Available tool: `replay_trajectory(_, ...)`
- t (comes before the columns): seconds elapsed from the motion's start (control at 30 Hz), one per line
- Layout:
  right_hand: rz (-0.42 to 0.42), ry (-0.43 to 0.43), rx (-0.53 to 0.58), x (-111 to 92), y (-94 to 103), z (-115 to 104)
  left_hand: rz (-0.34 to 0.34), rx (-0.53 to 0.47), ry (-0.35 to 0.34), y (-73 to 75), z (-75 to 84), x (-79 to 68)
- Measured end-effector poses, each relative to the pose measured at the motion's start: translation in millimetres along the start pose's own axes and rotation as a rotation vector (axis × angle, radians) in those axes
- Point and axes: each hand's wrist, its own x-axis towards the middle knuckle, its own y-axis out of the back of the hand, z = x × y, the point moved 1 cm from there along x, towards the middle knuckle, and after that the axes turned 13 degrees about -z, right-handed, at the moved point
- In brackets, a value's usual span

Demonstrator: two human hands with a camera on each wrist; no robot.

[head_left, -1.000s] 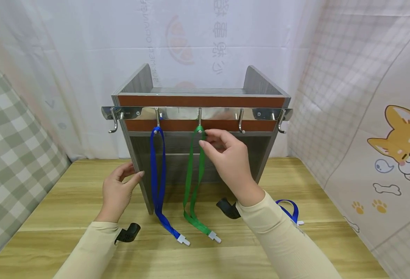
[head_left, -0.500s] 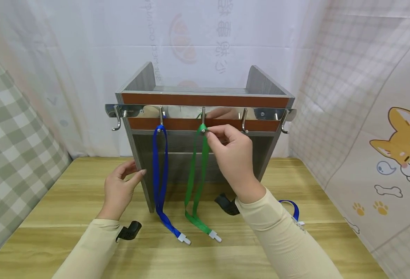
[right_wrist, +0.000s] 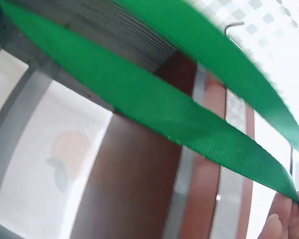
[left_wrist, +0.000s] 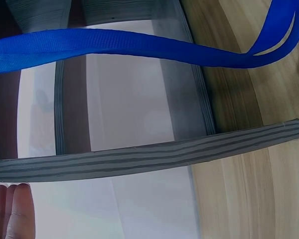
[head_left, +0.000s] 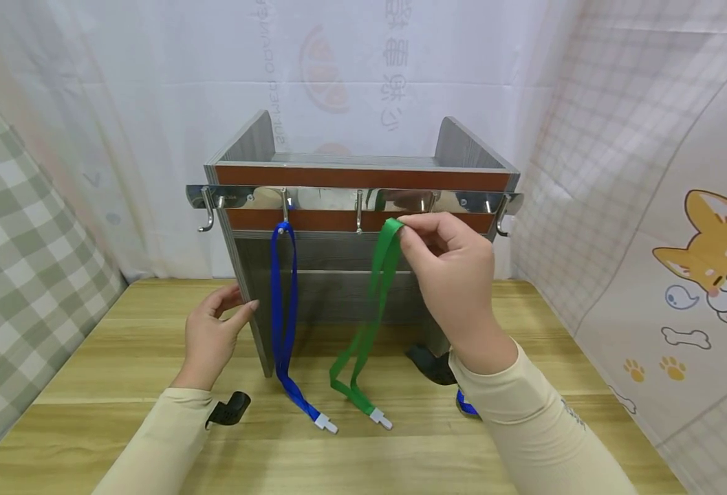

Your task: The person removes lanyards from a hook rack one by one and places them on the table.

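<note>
My right hand (head_left: 452, 282) pinches the top of a green lanyard (head_left: 377, 295) between thumb and fingertips, just right of the middle hook (head_left: 359, 213). The lanyard's loop hangs down to a white clip (head_left: 380, 417) by the tabletop. In the right wrist view both green straps (right_wrist: 139, 104) run to the fingertips. A blue lanyard (head_left: 283, 295) hangs on the hook to the left, its white clip (head_left: 326, 423) low at the front. My left hand (head_left: 213, 337) rests at the left side panel (head_left: 253, 323) of the grey stand, fingers behind its edge and thumb at the front.
The metal hook rail (head_left: 332, 199) spans the front of the grey wooden stand (head_left: 363, 165), with more hooks at both ends. Another blue lanyard (head_left: 467, 404) lies on the wooden table (head_left: 171, 440), mostly hidden by my right forearm. Curtains enclose the back and sides.
The green lanyard has come off the middle hook and moved right with my right hand pinching it. My left hand and the hanging blue lanyard stay in place.
</note>
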Motion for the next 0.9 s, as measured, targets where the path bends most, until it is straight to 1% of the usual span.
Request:
replay_trajectory(0.1, 0.019, 0.008, -0.022, 1, 10.2, -3, 0.0, -0.002, -0.001, 0.2, 1.3, -0.6)
replay_trajectory(0.27, 0.05, 0.001, -0.015, 6, 27.4, -6, 0.001, 0.011, 0.001, -0.1, 1.3, -0.7)
replay_trajectory(0.33, 0.066, 0.005, -0.031, 8, 34.5, -8, 0.004, 0.008, 0.005, -0.4, 1.0, -0.5)
replay_trajectory(0.5, 0.113, -0.016, -0.063, 12, 51.8, -9, 0.001, -0.001, 0.01, -0.2, 1.3, -0.4)
replay_trajectory(0.7, 0.179, -0.03, -0.016, 19, 67.2, -10, 0.002, 0.002, 0.014, -0.6, 0.5, -0.2)
replay_trajectory(0.9, 0.2, -0.028, 0.022, 27, 78.1, -9, 0.005, 0.022, 0.017, -0.1, 0.8, -0.7)
